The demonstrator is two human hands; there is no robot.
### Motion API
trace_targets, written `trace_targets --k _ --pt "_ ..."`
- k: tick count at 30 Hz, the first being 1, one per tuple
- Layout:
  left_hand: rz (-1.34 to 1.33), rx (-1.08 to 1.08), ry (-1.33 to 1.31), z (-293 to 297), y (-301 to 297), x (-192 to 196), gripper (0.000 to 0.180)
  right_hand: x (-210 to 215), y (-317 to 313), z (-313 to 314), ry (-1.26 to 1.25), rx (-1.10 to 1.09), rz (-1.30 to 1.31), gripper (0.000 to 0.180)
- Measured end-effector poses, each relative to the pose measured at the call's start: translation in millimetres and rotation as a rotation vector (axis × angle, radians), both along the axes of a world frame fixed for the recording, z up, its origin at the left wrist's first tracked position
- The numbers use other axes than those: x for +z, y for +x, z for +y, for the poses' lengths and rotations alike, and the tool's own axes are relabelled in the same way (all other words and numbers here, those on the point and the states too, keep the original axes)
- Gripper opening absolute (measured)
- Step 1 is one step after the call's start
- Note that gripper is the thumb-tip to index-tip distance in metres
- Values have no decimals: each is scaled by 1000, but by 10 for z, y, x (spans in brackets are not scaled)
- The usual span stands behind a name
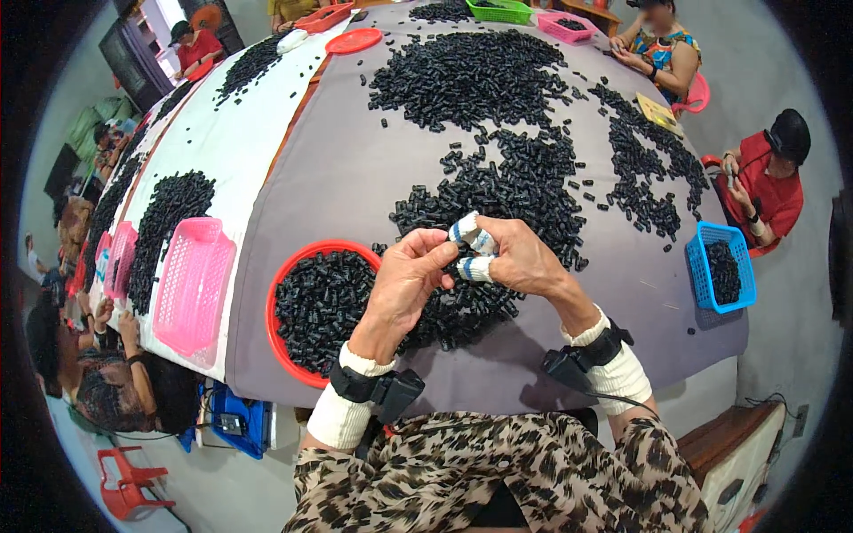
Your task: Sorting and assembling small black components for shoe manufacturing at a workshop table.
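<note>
My left hand (410, 274) and my right hand (530, 258) meet above the pile of small black cylindrical parts (498, 191). White cloth wraps (475, 268) with blue stripes cover some of my right fingertips. Both hands are closed in a pinch, thumbs toward each other. Something small and dark shows between the fingertips, too hidden to name. Beside my left wrist stands a red round basin (271, 306) filled with the same black parts. Each forearm wears a white cuff (342, 417) with a black device strapped over it.
Grey cloth (622, 311) covers my table. A blue basket (748, 275) with black parts stands at the right edge, a pink basket (195, 280) on the white cloth at left. Co-workers sit around, one in red (771, 191) at right. A red stool (131, 480) stands lower left.
</note>
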State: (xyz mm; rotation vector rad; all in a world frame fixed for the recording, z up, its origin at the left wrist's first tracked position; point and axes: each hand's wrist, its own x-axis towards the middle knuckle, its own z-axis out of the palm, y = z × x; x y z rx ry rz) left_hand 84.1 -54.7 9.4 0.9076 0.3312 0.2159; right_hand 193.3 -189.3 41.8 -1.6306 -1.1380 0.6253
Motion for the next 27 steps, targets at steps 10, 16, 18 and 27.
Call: trace_targets --k 10,16,18,27 --pt "-15 -28 -25 -19 -114 -6 18 -144 50 -5 29 -36 -50 16" --pt "-103 8 71 -23 -132 15 21 -146 48 -16 95 -49 2 17" --pt "-155 47 81 -17 -131 35 18 -120 40 2 118 -13 51 17" --pt "-272 73 -17 -83 -127 149 24 149 -84 -65 237 -3 90 25"
